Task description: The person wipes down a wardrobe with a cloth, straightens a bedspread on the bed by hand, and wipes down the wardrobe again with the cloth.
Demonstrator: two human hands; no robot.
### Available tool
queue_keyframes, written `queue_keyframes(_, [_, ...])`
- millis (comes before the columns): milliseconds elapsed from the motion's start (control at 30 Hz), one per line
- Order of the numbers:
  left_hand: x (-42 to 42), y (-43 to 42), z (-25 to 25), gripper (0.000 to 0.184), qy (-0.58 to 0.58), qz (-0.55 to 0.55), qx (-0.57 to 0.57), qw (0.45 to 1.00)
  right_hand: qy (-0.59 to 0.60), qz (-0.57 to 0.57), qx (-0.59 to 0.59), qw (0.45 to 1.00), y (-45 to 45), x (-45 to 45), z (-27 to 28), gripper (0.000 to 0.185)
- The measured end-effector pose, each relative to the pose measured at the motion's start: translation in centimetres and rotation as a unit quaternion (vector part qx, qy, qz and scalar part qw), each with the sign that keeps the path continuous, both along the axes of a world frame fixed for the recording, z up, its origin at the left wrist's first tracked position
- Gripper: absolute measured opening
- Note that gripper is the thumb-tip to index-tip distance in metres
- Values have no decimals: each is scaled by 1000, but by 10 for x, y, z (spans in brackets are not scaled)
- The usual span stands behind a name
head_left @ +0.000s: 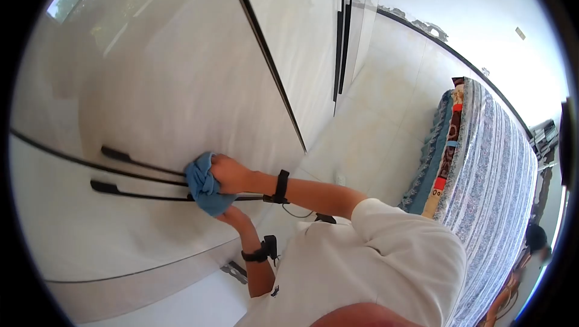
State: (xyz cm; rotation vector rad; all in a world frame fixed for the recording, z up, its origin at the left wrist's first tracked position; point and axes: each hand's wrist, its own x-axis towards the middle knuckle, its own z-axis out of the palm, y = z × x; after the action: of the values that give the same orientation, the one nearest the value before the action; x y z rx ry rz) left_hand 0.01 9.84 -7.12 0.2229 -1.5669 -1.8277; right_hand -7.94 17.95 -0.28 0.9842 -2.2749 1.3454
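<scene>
A bunched blue cloth (pixel 204 185) lies over two long black handles on a glossy pale cabinet door (pixel 151 98). My right hand (pixel 232 173) is closed on the cloth from above, with its fingers pressed into the folds. Against the cloth's lower edge, my left hand (pixel 235 215) grips it, its fingertips partly hidden behind the fabric. The upper handle (pixel 145 164) and the lower handle (pixel 139 195) both stick out to the left of the cloth. Both wrists wear black bands.
A bed with a striped cover (pixel 488 176) stands at the right, on a pale tiled floor (pixel 374 116). Another tall cabinet with dark vertical handles (pixel 342 49) is at the top. At the far right edge, part of another person (pixel 518 273) shows.
</scene>
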Motion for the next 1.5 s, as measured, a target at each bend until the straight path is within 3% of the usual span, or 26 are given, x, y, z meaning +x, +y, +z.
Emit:
queue_keyframes(67, [5,24,65,42,76,43,-144,986,100,45,-163,981,29,-7,52,31])
queue_keyframes(133, [-7,32,80,47,75,0,-176,982,99,30,-189,977,60,-27,82,29])
queue_keyframes(200, [-34,46,100,51,3,-55,-352,935,92,22,-200,975,92,-46,109,27])
queue_keyframes(233, [-49,54,104,56,-17,-65,-344,937,88,12,-212,973,104,-54,115,26])
queue_keyframes(267, [-67,59,101,56,-14,-65,-344,937,90,12,-212,973,116,-60,113,26])
queue_keyframes(333, [-102,75,97,56,-26,6,-476,879,16,11,-163,986,139,-71,107,25])
queue_keyframes(367, [-111,93,110,54,34,-5,-458,889,20,6,-163,986,145,-76,102,25])
queue_keyframes(467, [-134,115,105,54,40,-59,-454,888,45,-6,-237,970,167,-88,82,20])
queue_keyframes(567, [-142,145,83,52,-65,-105,-412,903,-43,7,-175,984,201,-103,57,12])
queue_keyframes(600, [-149,155,73,52,-64,-106,-408,904,-42,6,-170,984,210,-111,44,12])
queue_keyframes(667, [-152,177,48,50,66,-58,-465,881,-102,11,-108,989,228,-109,24,14])
queue_keyframes(733, [-151,190,18,49,28,-63,-445,893,-105,5,-135,985,241,-102,15,12])
queue_keyframes(800, [-149,192,15,48,-4,-62,-434,899,-196,-48,69,977,263,-91,23,16])
queue_keyframes(833, [-149,194,21,47,-14,-90,-452,887,-198,-48,64,977,266,-87,31,16])
queue_keyframes(933, [-157,194,8,45,-30,-143,-491,859,-159,-120,22,980,275,-75,57,22])
queue_keyframes(1000, [-160,204,3,43,-41,-163,-505,847,53,-219,23,974,271,-75,70,17])
queue_keyframes(1133, [-150,238,38,42,-21,-190,-380,905,21,-178,59,982,259,-90,86,28])
queue_keyframes(1167, [-150,239,42,42,-17,-195,-350,916,76,-208,66,973,253,-94,78,30])
queue_keyframes(1300, [-151,233,23,41,-48,-225,-308,923,164,-283,153,933,235,-110,46,25])
queue_keyframes(1400, [-159,238,11,40,-70,-257,-277,923,115,-253,194,941,235,-114,38,26])
queue_keyframes(1500, [-177,262,6,40,-77,-291,-238,923,162,-260,173,936,252,-119,18,27])
